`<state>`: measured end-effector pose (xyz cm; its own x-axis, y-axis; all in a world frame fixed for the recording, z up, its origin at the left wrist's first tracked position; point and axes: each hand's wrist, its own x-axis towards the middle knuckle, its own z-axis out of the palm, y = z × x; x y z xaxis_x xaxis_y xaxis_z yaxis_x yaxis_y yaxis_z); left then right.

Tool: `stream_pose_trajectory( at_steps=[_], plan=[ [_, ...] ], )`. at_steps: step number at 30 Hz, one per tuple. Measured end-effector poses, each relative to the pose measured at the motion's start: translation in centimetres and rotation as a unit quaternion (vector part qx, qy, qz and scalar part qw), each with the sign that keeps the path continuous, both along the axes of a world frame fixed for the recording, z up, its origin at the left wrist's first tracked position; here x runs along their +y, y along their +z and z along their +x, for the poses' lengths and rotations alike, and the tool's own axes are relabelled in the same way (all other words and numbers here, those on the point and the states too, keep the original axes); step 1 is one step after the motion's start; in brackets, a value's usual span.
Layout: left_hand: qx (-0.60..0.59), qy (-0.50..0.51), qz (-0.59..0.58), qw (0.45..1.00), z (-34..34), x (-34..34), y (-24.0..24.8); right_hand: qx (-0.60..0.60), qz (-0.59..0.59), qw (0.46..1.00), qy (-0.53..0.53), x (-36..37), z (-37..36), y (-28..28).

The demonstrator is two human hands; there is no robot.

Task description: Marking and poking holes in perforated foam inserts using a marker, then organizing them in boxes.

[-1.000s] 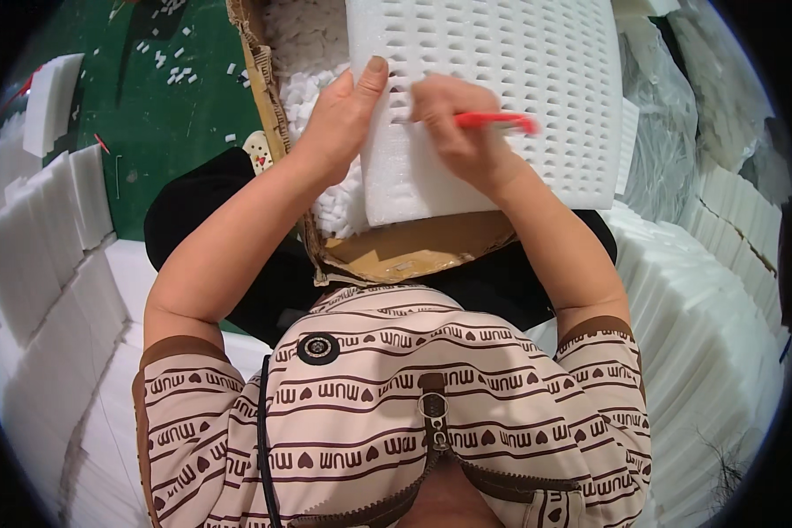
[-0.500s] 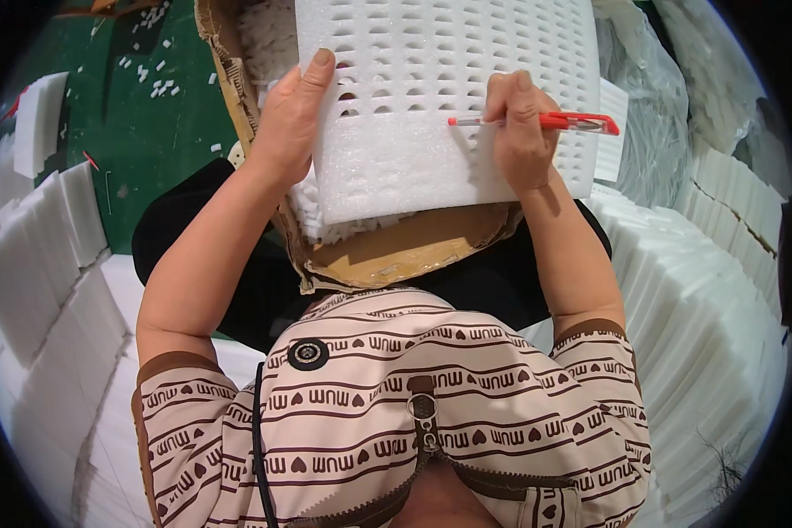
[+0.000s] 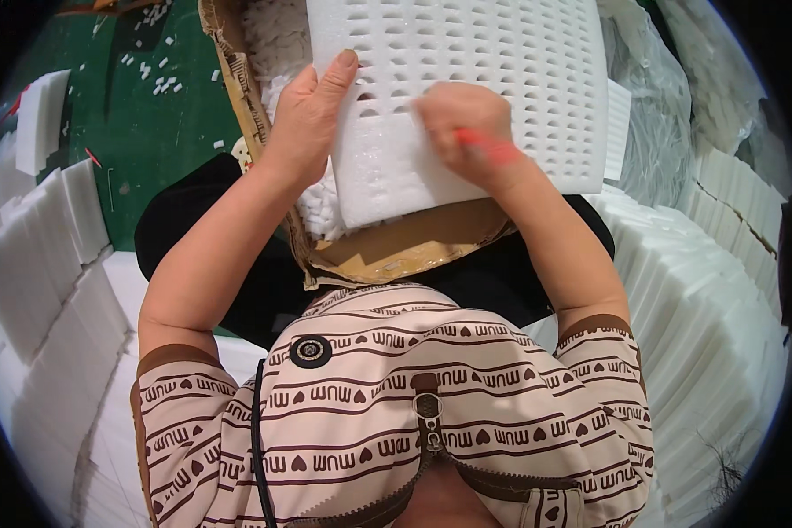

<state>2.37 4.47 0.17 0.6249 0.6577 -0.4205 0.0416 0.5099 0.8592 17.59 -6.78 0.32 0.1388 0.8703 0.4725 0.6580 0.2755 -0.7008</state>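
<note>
A: How far along is the work looking?
B: Partway, I'd judge. Loose white bits [image 3: 319, 209] are gathering inside the left edge of the cardboard box [image 3: 414, 251], and rows of slots are covering most of the foam sheet [image 3: 387, 180], so some pieces are probably out already. A few slots by the sheet's left edge are showing darker; many others are looking pale, so I can't tell how many are left to clear.
A: And the strip along its near edge?
B: That is looking mostly plain. Whether it is simply a margin, I can't tell.
A: Where is the sheet sitting?
B: It is lying across the box, leaving the box's left and near edges showing. Its far edge is running out of view.
A: What are the hands doing?
B: The left hand [image 3: 312, 123] is pinching the sheet's left edge, its grip closed, thumb on top and fingertips hidden. The right hand [image 3: 468, 132] is curling tightly around a red pen [image 3: 488, 146] above the slots. Both are blurring, and the pen's tip isn't showing clearly.
A: How is the sheet itself looking?
B: White, thick and faintly glossy, with half-moon slots running in neat rows and its near edge bowing slightly.
</note>
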Motion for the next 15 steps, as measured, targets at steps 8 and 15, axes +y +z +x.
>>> stream_pose_trajectory(
  at_steps=[8, 15],
  plan=[
    [-0.003, -0.001, 0.020, 1.000, -0.2, 0.1, -0.7, 0.258, -0.058, 0.964, -0.022, -0.4, 0.6, 0.3],
    [-0.010, 0.011, 0.029, 0.999, 0.3, 0.1, -0.3, 0.099, 0.039, 0.994, 0.023, 1.1, -0.8, 0.0]
  ],
)
